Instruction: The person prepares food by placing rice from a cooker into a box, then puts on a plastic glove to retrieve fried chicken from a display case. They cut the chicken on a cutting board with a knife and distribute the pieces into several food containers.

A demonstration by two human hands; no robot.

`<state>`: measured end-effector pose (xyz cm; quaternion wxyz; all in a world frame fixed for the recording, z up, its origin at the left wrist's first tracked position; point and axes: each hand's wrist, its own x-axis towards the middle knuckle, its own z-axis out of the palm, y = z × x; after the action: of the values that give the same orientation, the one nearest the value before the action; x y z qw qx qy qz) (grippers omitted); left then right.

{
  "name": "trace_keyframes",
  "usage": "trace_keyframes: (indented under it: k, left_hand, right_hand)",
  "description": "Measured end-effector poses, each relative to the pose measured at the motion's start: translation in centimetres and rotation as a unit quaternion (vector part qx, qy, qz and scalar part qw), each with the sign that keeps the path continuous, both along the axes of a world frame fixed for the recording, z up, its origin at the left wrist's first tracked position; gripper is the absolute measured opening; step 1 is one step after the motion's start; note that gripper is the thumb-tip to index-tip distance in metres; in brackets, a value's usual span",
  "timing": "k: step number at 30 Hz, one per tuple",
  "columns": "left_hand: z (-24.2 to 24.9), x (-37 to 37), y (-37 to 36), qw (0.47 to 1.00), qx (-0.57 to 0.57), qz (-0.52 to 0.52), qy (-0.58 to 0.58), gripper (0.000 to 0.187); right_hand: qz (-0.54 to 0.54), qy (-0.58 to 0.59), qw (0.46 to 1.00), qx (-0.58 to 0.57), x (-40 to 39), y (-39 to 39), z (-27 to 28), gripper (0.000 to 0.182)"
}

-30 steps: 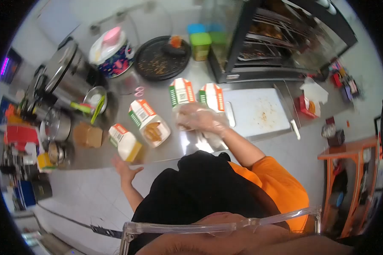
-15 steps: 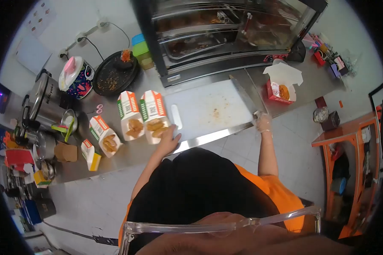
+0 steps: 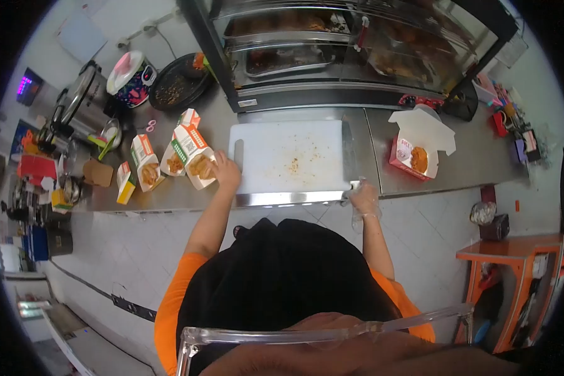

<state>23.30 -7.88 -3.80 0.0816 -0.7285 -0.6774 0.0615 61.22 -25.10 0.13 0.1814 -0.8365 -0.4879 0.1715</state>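
Observation:
My bare left hand (image 3: 227, 172) rests its fingers on the right side of a paper carton (image 3: 198, 164) with fried pieces in it; the fingers are a little apart. That carton leans against another filled carton (image 3: 175, 161). At the counter's front edge my right hand (image 3: 363, 198), in a clear plastic glove, is closed around the handle of a wide knife (image 3: 352, 150). The blade points away from me along the right edge of a white cutting board (image 3: 263, 153), which bears crumbs. Further left stand a third filled carton (image 3: 145, 164) and a smaller yellow-and-white carton (image 3: 125, 183).
Behind the board is a glass display cabinet (image 3: 282, 100) with trays. An open red box (image 3: 412, 166) holding a fried piece stands right. A black pan (image 3: 180, 84), a flowered cooker (image 3: 130, 78) and a steel pot (image 3: 84, 103) stand back left. An orange shelf (image 3: 507, 249) is lower right.
The view has turned. The carton by my left hand has shifted left against its neighbour, with the hand still at it. The knife, still in my right hand, is now straighter beside the board.

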Motion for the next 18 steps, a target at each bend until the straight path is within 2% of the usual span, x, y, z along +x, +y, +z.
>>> trace_keyframes:
  k: [4,7,9,13,16,18]
  left_hand:
    - [1.4,1.2,0.7,0.999,-0.012,-0.003,0.050,0.032]
    - [3.2,3.1,1.1,0.996,-0.080,-0.018,-0.019,0.028]
    - [3.4,4.5,0.9,0.997,-0.072,-0.002,-0.009,0.028]
    - [-2.6,3.6,1.5,0.989,0.001,0.084,-0.124,0.039]
    - [-5.3,2.7,3.1,0.994,-0.004,0.066,-0.087,0.040]
    - [-3.7,3.0,3.3,0.994,-0.041,0.067,-0.070,0.041]
  right_hand:
    - [0.022,-0.028,0.997,0.071,1.2,-0.2,-3.6,0.071]
    - [-0.016,0.051,0.998,0.046,1.0,-0.7,-1.4,0.055]
    - [-0.017,0.049,0.997,0.053,1.3,-0.6,-1.4,0.055]
    - [-0.001,0.062,0.995,0.083,0.9,-0.8,-1.1,0.051]
    - [-0.004,0.048,0.997,0.061,0.1,-1.0,0.2,0.049]
    - [-0.007,0.049,0.998,0.030,0.1,-0.6,0.0,0.048]
